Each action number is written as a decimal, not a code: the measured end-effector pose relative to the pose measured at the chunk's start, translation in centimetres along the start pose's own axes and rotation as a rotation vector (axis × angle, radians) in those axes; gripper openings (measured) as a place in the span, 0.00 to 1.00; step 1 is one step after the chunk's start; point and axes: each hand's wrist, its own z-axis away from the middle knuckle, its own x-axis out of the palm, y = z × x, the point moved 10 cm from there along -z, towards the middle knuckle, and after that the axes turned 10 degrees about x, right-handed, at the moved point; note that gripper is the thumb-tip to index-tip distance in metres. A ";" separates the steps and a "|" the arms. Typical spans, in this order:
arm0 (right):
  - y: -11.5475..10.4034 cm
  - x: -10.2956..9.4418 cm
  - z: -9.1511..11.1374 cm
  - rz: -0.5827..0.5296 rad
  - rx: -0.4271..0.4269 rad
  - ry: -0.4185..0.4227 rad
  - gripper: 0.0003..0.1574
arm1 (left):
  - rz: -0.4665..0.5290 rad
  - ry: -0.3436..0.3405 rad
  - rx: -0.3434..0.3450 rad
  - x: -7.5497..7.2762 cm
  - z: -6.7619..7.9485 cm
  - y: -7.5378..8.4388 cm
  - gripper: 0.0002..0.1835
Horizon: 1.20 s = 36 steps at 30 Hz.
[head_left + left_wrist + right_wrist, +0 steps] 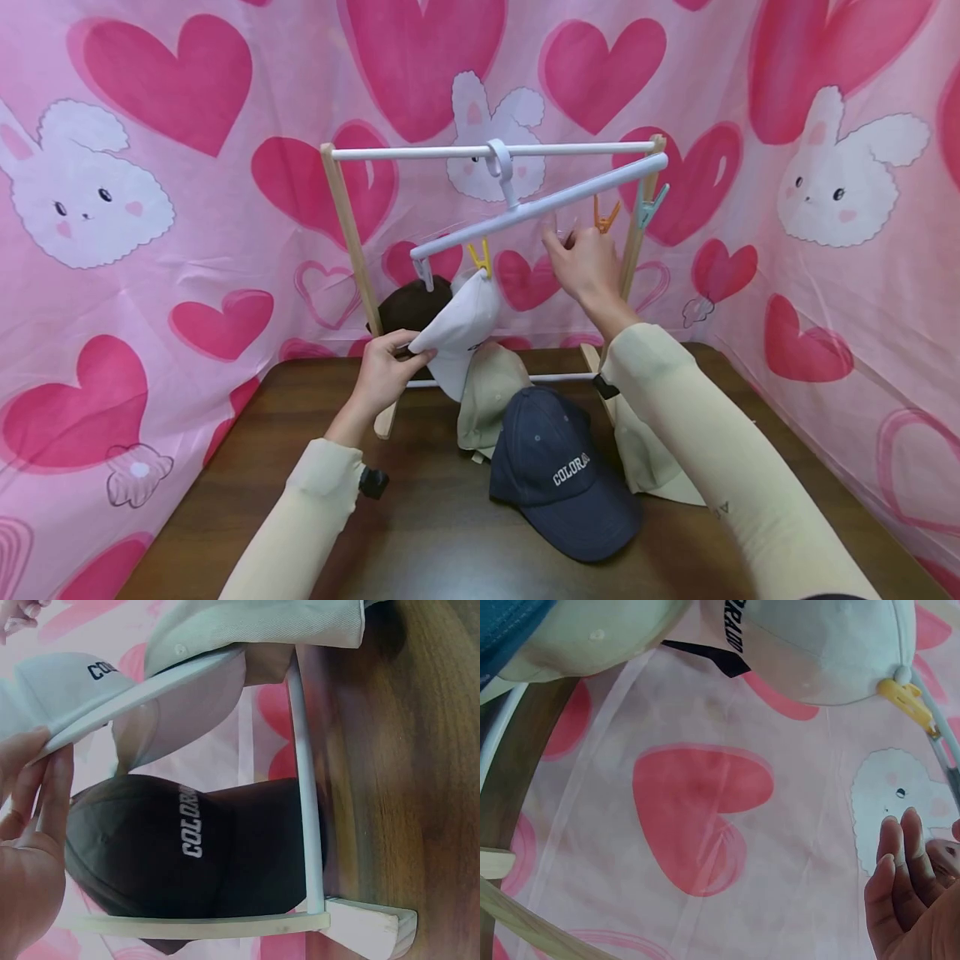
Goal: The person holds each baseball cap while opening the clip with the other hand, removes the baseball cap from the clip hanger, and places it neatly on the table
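My left hand [382, 371] pinches the edge of a white cap [461, 325] between thumb and fingers. A yellow clip [482, 260] grips the cap's top and hangs from a tilted white hanger [540, 204]. Just below the hanger's right half, my right hand [588, 265] has bent fingers at a small dark brown clip [945, 856], partly hidden by the hand. Behind the white cap is a dark brown cap [150, 847] with white lettering. An orange clip [605, 218] and a teal clip [652, 207] hang to the right.
The hanger hooks over the top rod [412, 153] of a wooden-sided rack. A navy cap [555, 467] lies on the brown table [420, 533] before a beige cap [491, 387]. Another beige cap [648, 454] lies partly under my right forearm. Heart-patterned cloth surrounds the table.
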 end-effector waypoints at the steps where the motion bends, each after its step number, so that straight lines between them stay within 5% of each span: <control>1: 0.2 0.2 0.1 -0.012 0.008 -0.013 0.38 | 0.001 -0.002 -0.007 0.0 0.0 0.4 0.12; 8: 0.4 2.0 0.2 -0.113 0.009 -0.064 0.33 | 0.028 0.019 -0.027 -0.2 0.1 0.3 0.14; 14: 1.4 4.6 0.4 -0.280 0.155 -0.236 0.36 | 0.049 0.039 -0.014 0.0 -0.2 -2.9 0.14; 22: 1.7 7.7 1.6 -0.357 0.295 -0.487 0.39 | 0.037 0.037 -0.028 0.1 -0.1 -2.8 0.15; 31: -0.2 9.5 2.3 -0.365 0.206 -0.581 0.35 | 0.040 0.014 -0.023 -0.1 0.1 1.0 0.14; 36: -2.0 10.0 2.6 -0.348 0.098 -0.604 0.30 | 0.036 0.015 -0.019 -0.2 0.1 1.3 0.14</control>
